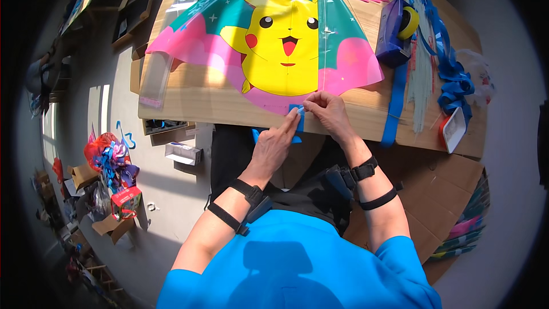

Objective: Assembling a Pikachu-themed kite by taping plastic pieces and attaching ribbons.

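A shiny plastic sheet [280,57], green and pink with a large yellow cartoon figure, lies across the wooden table. At its lower edge, by the table's near rim, is a short piece of blue ribbon [300,126]. My left hand [270,150] reaches in with its fingers together, their tips on the ribbon. From the other side, my right hand [330,115] pinches at the ribbon's upper end, thumb and index finger closed. A small clear or whitish bit shows at those fingertips, too small to name.
Right of the sheet stand a dark blue box [393,34] with a yellow tape roll [409,23], pale strips [419,88], tangled blue ribbon [454,88] and a white tray [454,130]. A coloured heap [111,160] and open cartons lie on the floor at left.
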Demonstrator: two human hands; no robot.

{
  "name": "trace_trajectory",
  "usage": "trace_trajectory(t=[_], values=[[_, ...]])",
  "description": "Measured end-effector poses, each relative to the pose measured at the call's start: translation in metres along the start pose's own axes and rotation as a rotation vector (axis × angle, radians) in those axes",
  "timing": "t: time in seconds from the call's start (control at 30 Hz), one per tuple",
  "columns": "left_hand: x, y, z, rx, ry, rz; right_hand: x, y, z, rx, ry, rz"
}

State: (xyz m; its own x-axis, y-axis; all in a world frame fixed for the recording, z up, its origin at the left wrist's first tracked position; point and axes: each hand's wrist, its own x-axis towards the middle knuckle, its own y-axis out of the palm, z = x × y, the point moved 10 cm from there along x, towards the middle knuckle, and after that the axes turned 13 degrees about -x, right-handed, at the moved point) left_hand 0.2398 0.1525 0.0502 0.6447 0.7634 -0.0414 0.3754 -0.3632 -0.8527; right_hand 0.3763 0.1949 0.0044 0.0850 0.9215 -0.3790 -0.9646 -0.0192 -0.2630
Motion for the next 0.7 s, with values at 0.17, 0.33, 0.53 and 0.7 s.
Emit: trace_trajectory(t=[0.17,0.33,0.53,0.7], values=[[-0.001,-0.003,0.009,-0.055,0.018,-0.044,0.002,0.001,-0.001,-0.075,-0.060,-0.090],[0.001,-0.003,0.011,-0.047,-0.007,-0.021,-0.003,0.001,0.014,-0.186,-0.126,-0.163],[0.001,-0.003,0.012,-0.048,-0.001,-0.023,-0.001,0.004,0.019,-0.272,-0.168,-0.184],[0.000,-0.006,0.011,-0.037,0.015,-0.070,-0.002,0.005,0.023,-0.306,-0.169,-0.191]])
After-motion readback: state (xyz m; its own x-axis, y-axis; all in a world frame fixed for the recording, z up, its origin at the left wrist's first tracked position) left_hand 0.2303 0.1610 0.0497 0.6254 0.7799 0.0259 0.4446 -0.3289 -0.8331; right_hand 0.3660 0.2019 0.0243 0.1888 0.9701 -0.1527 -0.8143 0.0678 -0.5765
